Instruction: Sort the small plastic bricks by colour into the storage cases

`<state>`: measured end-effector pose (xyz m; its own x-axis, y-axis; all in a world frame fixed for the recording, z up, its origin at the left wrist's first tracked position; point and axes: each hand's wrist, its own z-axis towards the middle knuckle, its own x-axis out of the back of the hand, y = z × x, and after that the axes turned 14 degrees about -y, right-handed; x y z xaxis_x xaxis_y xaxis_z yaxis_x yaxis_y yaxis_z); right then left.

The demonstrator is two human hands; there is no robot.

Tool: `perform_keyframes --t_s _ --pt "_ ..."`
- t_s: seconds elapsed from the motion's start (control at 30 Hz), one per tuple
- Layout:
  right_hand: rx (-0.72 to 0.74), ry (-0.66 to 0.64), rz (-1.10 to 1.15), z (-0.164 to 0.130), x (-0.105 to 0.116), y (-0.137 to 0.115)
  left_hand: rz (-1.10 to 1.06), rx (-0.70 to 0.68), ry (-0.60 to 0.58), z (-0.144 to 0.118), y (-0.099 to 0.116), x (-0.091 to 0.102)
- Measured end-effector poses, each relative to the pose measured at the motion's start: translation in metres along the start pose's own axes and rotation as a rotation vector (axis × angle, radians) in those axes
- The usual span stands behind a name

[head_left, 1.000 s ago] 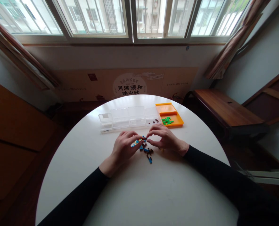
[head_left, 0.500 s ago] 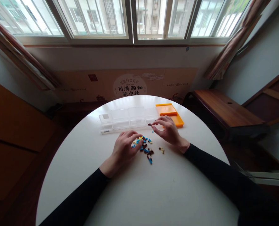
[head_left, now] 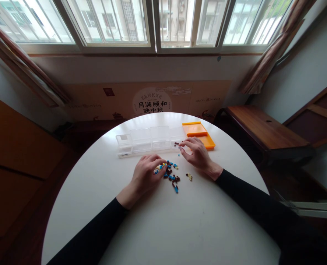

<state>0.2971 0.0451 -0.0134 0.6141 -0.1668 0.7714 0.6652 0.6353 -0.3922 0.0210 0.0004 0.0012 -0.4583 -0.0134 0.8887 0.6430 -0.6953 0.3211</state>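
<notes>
Brown bricks in clear box, left hand loosely spread, right hand likewise

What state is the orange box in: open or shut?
Open: the orange box has its lid folded back, exposing the inside, which the right hand partly hides.

Tabletop white, smooth, with a soft sheen toward the window side. Compartment box looks like clear, glossy plastic, the orange tray opaque shiny plastic, the small bricks hard plastic. From here, sleeves read as matt black cloth; bench, smooth, lightly polished wood.
</notes>
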Motion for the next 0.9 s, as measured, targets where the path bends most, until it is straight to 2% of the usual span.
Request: perform_keyframes --t_s 0.2,0.3,0.53,0.9 --pt "0.208 -0.169 0.06 -0.004 -0.003 -0.011 0.01 0.003 -0.01 -0.001 -0.001 -0.002" --pt "0.263 -0.242 0.055 -0.006 -0.005 -0.017 0.022 0.009 -0.009 -0.001 -0.002 -0.003" --pt "0.288 -0.329 0.072 -0.006 -0.004 -0.023 0.032 -0.014 -0.013 -0.001 0.0 -0.002" --pt "0.306 -0.34 0.07 -0.005 -0.008 -0.016 0.027 -0.066 -0.04 0.0 -0.002 -0.002"
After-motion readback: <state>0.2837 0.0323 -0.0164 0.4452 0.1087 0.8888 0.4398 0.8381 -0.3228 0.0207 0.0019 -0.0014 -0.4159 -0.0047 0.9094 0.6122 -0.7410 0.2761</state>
